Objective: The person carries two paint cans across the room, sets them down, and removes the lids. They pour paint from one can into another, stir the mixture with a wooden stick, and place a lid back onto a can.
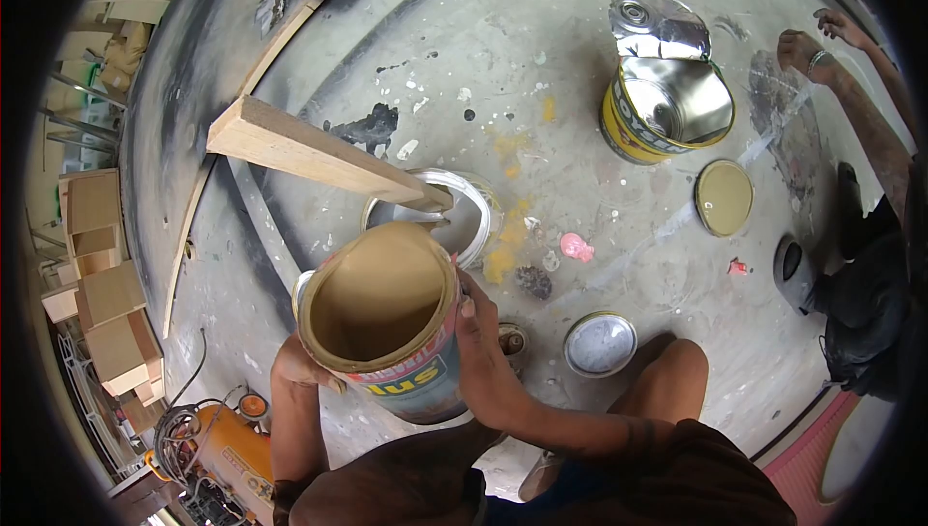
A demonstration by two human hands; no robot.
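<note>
A large open paint can [411, 386], its inside coated tan, is held between both my hands in front of my knees. My left hand [302, 364] grips its left side, with the fingers partly hidden. My right hand [478, 318] is wrapped against the right side near the rim. Just beyond stands a white-rimmed bucket [476, 199], partly covered by the can. A wooden plank [319, 154] reaches over the bucket, its near end at the bucket's opening. A small open tin [512, 340] sits beside my right wrist.
A yellow tin [628, 134] with its lid bent up stands at the upper right, near a tan lid [725, 198]. A grey-white lid [600, 344] lies by my knee. Another person's hand [797, 50] shows at right. An orange compressor [227, 453] stands lower left.
</note>
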